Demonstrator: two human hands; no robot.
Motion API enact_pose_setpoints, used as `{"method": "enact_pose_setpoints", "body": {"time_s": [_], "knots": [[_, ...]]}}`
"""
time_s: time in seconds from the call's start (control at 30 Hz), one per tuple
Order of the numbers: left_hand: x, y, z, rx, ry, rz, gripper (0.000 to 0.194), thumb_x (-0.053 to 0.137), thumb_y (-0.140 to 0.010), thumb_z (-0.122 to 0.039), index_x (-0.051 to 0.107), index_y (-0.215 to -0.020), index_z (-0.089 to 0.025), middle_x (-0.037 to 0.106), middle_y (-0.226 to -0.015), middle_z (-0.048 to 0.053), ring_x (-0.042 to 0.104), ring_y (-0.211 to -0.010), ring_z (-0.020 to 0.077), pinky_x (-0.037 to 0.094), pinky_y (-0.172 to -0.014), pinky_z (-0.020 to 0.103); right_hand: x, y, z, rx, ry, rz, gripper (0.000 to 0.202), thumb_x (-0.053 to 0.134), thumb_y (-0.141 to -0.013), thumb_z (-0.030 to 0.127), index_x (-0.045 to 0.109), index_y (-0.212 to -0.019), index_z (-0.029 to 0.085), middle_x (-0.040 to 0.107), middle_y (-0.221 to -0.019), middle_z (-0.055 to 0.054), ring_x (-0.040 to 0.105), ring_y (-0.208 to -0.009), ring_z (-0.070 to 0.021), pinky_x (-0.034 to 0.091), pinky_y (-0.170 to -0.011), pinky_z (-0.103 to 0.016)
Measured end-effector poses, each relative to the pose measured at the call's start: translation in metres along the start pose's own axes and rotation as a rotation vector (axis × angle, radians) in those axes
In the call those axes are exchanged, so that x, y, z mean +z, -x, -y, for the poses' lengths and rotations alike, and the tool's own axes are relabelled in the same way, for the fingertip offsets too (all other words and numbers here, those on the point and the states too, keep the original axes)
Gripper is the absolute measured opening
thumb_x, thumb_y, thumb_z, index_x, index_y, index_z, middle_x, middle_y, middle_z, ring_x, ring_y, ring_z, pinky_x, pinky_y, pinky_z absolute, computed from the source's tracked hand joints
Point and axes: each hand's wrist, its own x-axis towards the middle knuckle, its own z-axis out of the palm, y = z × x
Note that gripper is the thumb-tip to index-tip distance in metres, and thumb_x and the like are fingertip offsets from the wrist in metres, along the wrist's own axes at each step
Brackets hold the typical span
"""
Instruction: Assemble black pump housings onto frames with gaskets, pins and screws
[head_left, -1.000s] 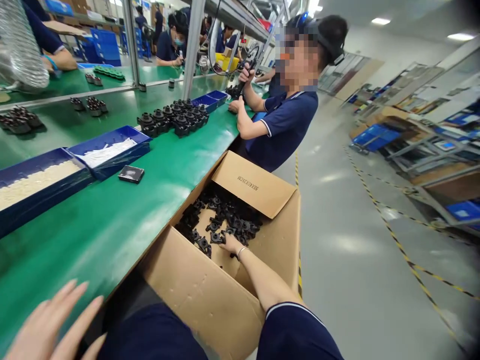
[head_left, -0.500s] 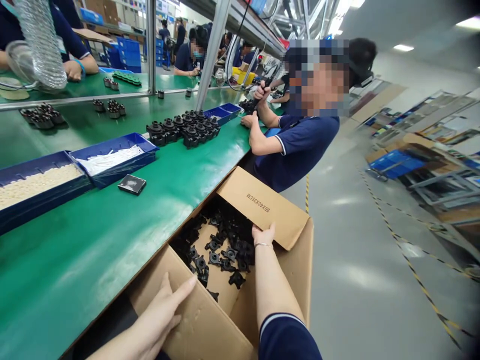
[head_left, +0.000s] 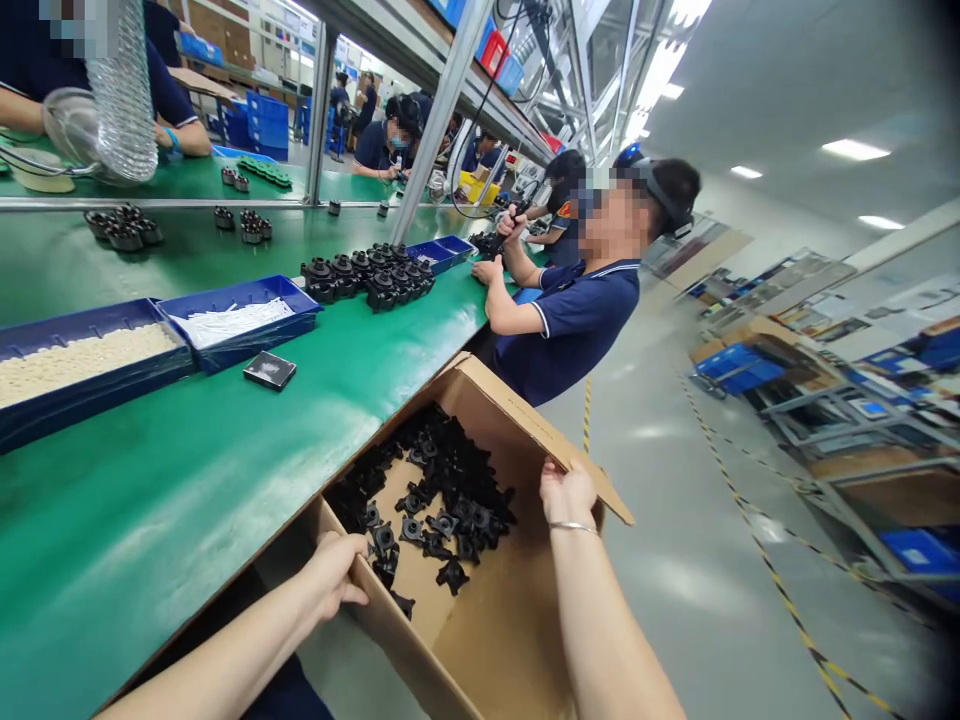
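A cardboard box [head_left: 495,620] stands beside the green workbench, its top open. Inside, several black plastic parts [head_left: 442,480] lie heaped toward the far end, with some loose ones on the bottom. My left hand [head_left: 337,572] is closed over the edge of the box's near left side. On the other side, my right hand [head_left: 568,494] grips the far right flap [head_left: 536,415], its fingers partly hidden beneath it. That flap is raised and tilted outward.
On the green workbench [head_left: 187,480] are blue trays [head_left: 247,335] of white and cream pieces, a small black block [head_left: 270,371] and stacked black housings [head_left: 367,275]. A co-worker [head_left: 570,310] works just beyond the box. A metal post [head_left: 439,120] rises from the bench.
My right hand has moved right and lifted the flap outward, uncovering more of the box's inside. My left hand has gone from lying on the near flap to gripping the edge.
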Motion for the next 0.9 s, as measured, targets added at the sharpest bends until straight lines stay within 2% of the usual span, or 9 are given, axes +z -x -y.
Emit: {"method": "enact_pose_setpoints", "body": {"time_s": [0.1, 0.23, 0.33, 0.43, 0.53, 0.6, 0.8, 0.9], "knots": [[-0.014, 0.004, 0.004, 0.016, -0.041, -0.029, 0.035, 0.068, -0.065, -0.019, 0.049, -0.095, -0.019, 0.055, -0.077, 0.001, 0.064, -0.072, 0.0249, 0.061, -0.068, 0.05, -0.029, 0.01, 0.022, 0.007, -0.003, -0.01, 0.034, 0.062, -0.098, 0.036, 0.059, -0.125, 0.016, 0.063, -0.12, -0.009, 0.066, -0.098, -0.0203, 0.059, -0.082, -0.039], [-0.032, 0.01, 0.006, 0.037, -0.115, -0.011, 0.032, 0.064, -0.06, -0.015, 0.046, -0.085, -0.022, 0.049, -0.066, -0.004, 0.06, -0.063, 0.0214, 0.059, -0.059, 0.044, -0.082, 0.032, 0.045, 0.002, -0.003, -0.026, 0.027, 0.061, -0.099, 0.035, 0.061, -0.118, 0.014, 0.065, -0.105, -0.005, 0.065, -0.081, -0.0143, 0.058, -0.068, -0.029], [-0.045, 0.02, 0.011, 0.062, -0.156, 0.037, 0.031, 0.06, -0.058, -0.014, 0.045, -0.084, -0.022, 0.049, -0.064, -0.004, 0.059, -0.062, 0.0209, 0.058, -0.057, 0.041, -0.117, 0.059, 0.058, -0.018, -0.008, -0.028, 0.019, 0.06, -0.1, 0.031, 0.061, -0.104, 0.013, 0.063, -0.089, -0.001, 0.06, -0.066, -0.0091, 0.05, -0.052, -0.019], [-0.062, 0.037, 0.023, 0.078, -0.16, 0.1, 0.038, 0.057, -0.057, -0.013, 0.05, -0.093, -0.022, 0.058, -0.072, 0.0, 0.064, -0.072, 0.0255, 0.059, -0.061, 0.045, -0.139, 0.089, 0.074, -0.036, -0.015, -0.02, 0.01, 0.056, -0.097, 0.02, 0.053, -0.089, 0.016, 0.058, -0.076, 0.002, 0.058, -0.056, -0.0079, 0.037, -0.038, -0.013], [-0.083, 0.05, 0.038, 0.086, -0.102, 0.178, 0.049, 0.059, -0.058, -0.014, 0.051, -0.106, -0.022, 0.067, -0.087, 0.006, 0.069, -0.089, 0.0319, 0.06, -0.07, 0.053, -0.149, 0.121, 0.096, -0.048, -0.011, -0.006, 0.015, 0.056, -0.09, 0.013, 0.045, -0.082, 0.019, 0.054, -0.069, 0.003, 0.058, -0.049, -0.0081, 0.032, -0.033, -0.012], [-0.097, 0.054, 0.048, 0.097, -0.044, 0.228, 0.05, 0.06, -0.058, -0.014, 0.052, -0.107, -0.02, 0.069, -0.092, 0.008, 0.069, -0.095, 0.0339, 0.06, -0.075, 0.056, -0.151, 0.143, 0.108, -0.06, 0.004, 0.006, 0.017, 0.057, -0.087, 0.012, 0.043, -0.081, 0.02, 0.052, -0.067, 0.004, 0.057, -0.046, -0.0079, 0.032, -0.032, -0.011], [-0.124, 0.056, 0.073, 0.173, 0.084, 0.322, 0.044, 0.067, -0.057, -0.014, 0.056, -0.1, -0.016, 0.071, -0.085, 0.008, 0.073, -0.087, 0.032, 0.06, -0.08, 0.055, -0.136, 0.223, 0.124, -0.152, 0.068, 0.054, 0.021, 0.062, -0.084, 0.013, 0.043, -0.081, 0.02, 0.047, -0.066, 0.006, 0.053, -0.043, -0.0064, 0.031, -0.03, -0.01], [-0.136, 0.063, 0.086, 0.206, 0.139, 0.373, 0.048, 0.071, -0.057, -0.014, 0.059, -0.104, -0.015, 0.073, -0.091, 0.01, 0.073, -0.094, 0.0337, 0.059, -0.083, 0.053, -0.131, 0.271, 0.147, -0.255, 0.089, 0.066, 0.023, 0.065, -0.085, 0.013, 0.044, -0.078, 0.019, 0.046, -0.067, 0.006, 0.048, -0.042, -0.0043, 0.029, -0.028, -0.008]]}}
